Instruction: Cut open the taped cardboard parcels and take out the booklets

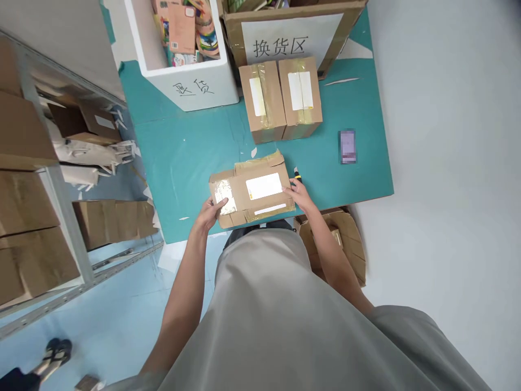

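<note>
A flattened cardboard box (240, 190) with a white label and strips of clear tape lies at the near edge of the green table. My left hand (208, 214) grips its left end, thumb on top over the tape. At the right end, my right hand (299, 195) holds the cardboard near the label, fingers on top. A utility knife (297, 175) with a black and yellow handle rests on the table just beyond my right hand.
Two taped cartons (264, 103) stand before a large labelled cardboard box (293, 41). A white foam bin (187, 87) holds small packages. A blurred purple object (348, 146) lies right on the table (183, 157). Below is an open carton (350, 244); shelves (69, 217) stand left. Another person's feet (58, 350) show.
</note>
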Tool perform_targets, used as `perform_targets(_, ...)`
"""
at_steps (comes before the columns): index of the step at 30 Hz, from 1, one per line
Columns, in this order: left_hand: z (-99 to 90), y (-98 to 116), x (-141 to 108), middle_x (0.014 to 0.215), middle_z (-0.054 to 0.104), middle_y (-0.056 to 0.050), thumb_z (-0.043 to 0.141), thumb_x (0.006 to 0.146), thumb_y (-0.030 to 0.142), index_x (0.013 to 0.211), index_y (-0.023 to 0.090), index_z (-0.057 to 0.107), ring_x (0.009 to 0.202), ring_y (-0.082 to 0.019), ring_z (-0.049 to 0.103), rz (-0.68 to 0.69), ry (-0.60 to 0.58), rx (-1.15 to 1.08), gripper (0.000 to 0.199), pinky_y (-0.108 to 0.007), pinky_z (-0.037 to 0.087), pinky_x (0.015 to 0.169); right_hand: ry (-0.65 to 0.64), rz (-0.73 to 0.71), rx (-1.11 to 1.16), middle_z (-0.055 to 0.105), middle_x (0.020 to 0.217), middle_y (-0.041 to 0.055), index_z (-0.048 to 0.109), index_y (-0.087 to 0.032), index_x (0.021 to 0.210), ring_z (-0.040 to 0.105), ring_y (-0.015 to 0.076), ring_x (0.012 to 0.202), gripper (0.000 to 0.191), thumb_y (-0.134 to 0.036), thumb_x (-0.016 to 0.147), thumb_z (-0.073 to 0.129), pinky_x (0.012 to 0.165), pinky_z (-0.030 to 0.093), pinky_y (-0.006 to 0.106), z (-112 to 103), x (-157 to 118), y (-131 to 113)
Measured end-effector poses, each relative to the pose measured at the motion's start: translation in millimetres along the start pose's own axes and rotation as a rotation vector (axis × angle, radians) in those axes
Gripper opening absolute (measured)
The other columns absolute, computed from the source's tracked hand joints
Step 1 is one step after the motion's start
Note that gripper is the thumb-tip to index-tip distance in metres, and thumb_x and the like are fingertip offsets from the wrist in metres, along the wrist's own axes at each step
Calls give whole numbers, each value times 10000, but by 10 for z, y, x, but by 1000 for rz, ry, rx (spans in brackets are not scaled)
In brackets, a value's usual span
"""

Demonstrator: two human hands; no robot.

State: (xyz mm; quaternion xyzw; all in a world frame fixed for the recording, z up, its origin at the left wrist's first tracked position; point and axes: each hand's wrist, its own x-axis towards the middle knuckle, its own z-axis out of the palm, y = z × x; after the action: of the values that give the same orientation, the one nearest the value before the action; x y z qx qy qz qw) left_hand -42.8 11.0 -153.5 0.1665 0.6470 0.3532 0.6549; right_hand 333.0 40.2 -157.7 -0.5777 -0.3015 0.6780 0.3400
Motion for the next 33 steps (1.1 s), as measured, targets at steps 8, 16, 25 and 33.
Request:
perform_targets(8, 22, 222, -157, 1068, 831, -113, 1070, 501, 355, 1037, 166, 791, 1056, -323, 784, -74, -210, 21, 632, -425, 643, 978, 39, -125, 162, 823, 1012, 12, 661, -279, 1090, 774, 266, 910, 538, -559, 723, 938, 820, 634, 392, -21, -622, -131)
perform_targets(16, 248, 112, -115, 1106, 830, -122, 1067, 517, 346, 1026, 158, 801, 1100, -321, 780, -121, -460, 175, 605, -409, 623, 1029, 567, -231, 500, 797, 1228, 31, 691, -309, 1277, 736, 301, 1193, 615, -732, 838, 772, 975, 628, 433, 471, -1940, 727)
perform_targets(25, 627, -1094, -774, 1189, 816, -76, 944, 748, 218, 1172, 190, 767, 1177, -252, 756, -410, -781, 391, 461, -348, 625, 1030, 864, -70, 909, 748, 1386, 123, 682, -275, 1332, 695, 300, 1319, 595, -628, 873, 819, 1205, 497, 528, 2515, -3706, 2438)
perform_targets(33, 333, -2533, -2213, 1158, 811, -90, 904, 739, 112, 1124, 163, 757, 1167, -256, 750, -597, -1010, 898, 416, -361, 609, 1039, 1477, -48, 1265, 794, 1176, 109, 668, -227, 1211, 773, 260, 1076, 556, -557, 812, 869, 1008, 631, 449, 3233, -4336, 3420)
